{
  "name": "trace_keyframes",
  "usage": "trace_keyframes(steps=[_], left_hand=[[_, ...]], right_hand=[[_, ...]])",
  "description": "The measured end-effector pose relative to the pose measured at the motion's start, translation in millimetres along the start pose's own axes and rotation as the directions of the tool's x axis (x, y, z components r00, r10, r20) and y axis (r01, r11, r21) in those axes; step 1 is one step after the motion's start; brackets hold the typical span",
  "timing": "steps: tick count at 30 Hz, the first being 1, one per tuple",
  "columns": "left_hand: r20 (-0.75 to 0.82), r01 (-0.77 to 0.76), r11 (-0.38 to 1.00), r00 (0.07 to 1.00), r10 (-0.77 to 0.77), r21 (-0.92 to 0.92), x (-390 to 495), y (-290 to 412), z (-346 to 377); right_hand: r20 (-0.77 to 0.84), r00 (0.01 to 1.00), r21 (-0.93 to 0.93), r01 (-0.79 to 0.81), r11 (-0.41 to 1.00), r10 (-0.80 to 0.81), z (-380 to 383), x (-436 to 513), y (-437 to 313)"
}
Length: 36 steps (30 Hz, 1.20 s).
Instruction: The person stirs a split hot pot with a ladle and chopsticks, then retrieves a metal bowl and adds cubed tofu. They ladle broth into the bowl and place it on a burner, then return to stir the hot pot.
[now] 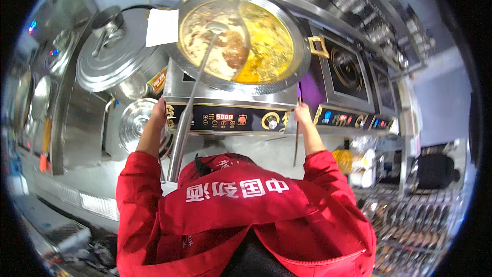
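At the left front corner of a steel induction cooker [230, 98], my left hand [157, 113] touches the edge, and its fingers are mostly hidden. My right hand [303, 114] is at the right front corner, with a thin dark stick [296, 142] in its fingers. On the cooker sits a wide, divided metal pot [303, 57]. Its left half holds pale broth [196, 19] with a brown clump [235, 52]; the right half holds yellow broth [269, 42] with greenish bits. A long-handled steel ladle [192, 102] leans across the rim, its bowl in the pale broth.
A large lidded steel pot [115, 54] stands left, with a small pan [107, 19] on top. White paper [162, 27] lies beside the divided pot. Below is a round metal lid [140, 125]. More cooktops [344, 69] are on the right, and wire racks [415, 223] behind.
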<state>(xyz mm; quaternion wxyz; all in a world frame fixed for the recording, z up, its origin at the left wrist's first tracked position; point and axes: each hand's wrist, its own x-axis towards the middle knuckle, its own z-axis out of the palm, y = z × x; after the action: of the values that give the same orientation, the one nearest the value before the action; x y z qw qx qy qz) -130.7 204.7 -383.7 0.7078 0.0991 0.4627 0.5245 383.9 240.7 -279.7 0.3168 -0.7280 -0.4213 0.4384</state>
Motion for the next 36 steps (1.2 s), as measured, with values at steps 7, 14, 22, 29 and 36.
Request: trace_keyframes(steps=[7,14,22,29,36], left_hand=[[-0.269,-0.049,0.958,0.955,0.128,0.283,-46,29,13],[0.006,-0.299,0.929,0.952,0.305,0.217,-87,140,57],[-0.055,-0.382,0.895,0.913,0.403,0.230,-73,224,120],[0.062,-0.260,0.922,0.965,0.253,0.285,-46,241,132],[0.021,-0.258,0.950,0.966,0.258,0.175,-43,239,139]], right_hand=[[-0.036,0.983,0.324,0.182,0.928,-0.181,-11,-3,-26],[-0.131,0.908,0.190,0.417,0.889,-0.398,-90,14,-118],[-0.173,0.926,-0.051,0.332,0.942,-0.336,-91,73,-185],[0.014,0.925,0.009,0.380,0.925,-0.380,-63,100,-196],[-0.117,0.904,-0.200,0.383,0.902,-0.410,-59,98,-202]])
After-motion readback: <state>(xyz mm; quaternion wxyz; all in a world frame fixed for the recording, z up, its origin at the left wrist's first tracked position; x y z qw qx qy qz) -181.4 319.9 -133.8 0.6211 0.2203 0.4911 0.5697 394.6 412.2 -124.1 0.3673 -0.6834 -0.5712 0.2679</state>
